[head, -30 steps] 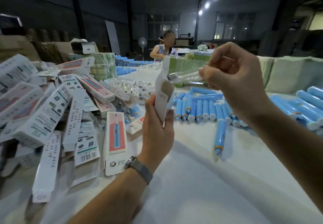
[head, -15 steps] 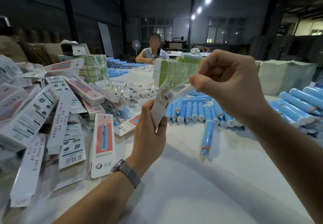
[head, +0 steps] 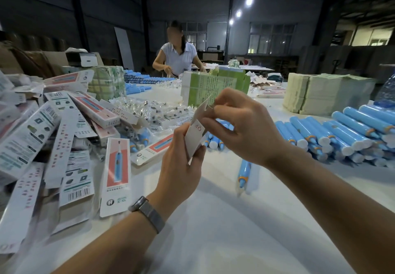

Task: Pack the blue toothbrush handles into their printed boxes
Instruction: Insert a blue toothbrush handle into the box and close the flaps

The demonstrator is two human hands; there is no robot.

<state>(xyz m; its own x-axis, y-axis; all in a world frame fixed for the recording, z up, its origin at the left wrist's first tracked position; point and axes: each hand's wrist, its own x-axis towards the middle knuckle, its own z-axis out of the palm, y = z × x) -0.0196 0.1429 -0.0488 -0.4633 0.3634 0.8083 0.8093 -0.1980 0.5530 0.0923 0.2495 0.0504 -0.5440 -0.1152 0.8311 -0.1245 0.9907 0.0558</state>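
My left hand [head: 179, 166] grips a narrow white printed box [head: 195, 136] upright, with its top flap standing open. My right hand [head: 241, 128] is at the box's open top, fingers curled, thumb and forefinger pinching at the flap edge. What lies inside the box is hidden. One blue toothbrush handle [head: 243, 172] lies alone on the white table just below my right wrist. More blue handles [head: 342, 132] lie in rows to the right, and a few show behind my hands.
A heap of printed boxes [head: 64, 128] covers the left of the table, one pink-fronted box [head: 116, 173] nearest my left arm. Clear packets [head: 154, 109], a green leaflet stack [head: 213, 85] and beige stacks [head: 320, 92] stand behind. A person [head: 178, 55] works at the far end.
My right hand has come down to the box's mouth. The slim white piece it held has gone out of sight at the opening. The camera has tilted and moved closer.
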